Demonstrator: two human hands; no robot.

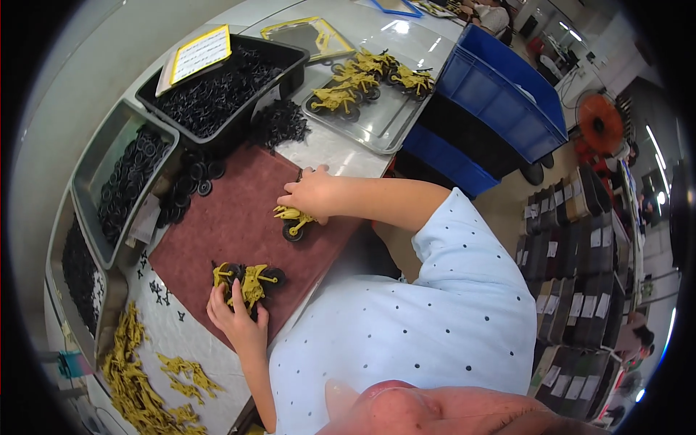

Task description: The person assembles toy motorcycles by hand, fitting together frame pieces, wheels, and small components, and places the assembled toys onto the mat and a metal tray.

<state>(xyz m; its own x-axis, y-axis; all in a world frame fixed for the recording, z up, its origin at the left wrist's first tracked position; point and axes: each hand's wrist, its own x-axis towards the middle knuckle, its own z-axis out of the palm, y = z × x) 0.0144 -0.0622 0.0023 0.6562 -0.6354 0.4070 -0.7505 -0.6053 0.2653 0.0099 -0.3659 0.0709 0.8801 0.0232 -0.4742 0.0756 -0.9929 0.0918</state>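
My left hand [237, 322] has its fingers closed round yellow toy motorcycles with black wheels [254, 283] at the near part of a dark red mat [239, 210]. They sit close together, so I cannot tell exactly how many there are. Farther off, by the mat's right edge, my right hand [313, 194] grips another yellow toy motorcycle [293, 226] from above. Its front wheel and yellow front end show, while the palm and fingers hide the back.
Several finished-looking yellow motorcycles [348, 87] stand on a clear tray [373, 130] at the far right. Along the left are a black bin [293, 72] of small black parts, a grey bin [80, 192] of wheels and heaped yellow parts [127, 362]. Blue crates [478, 94] stand beyond the table.
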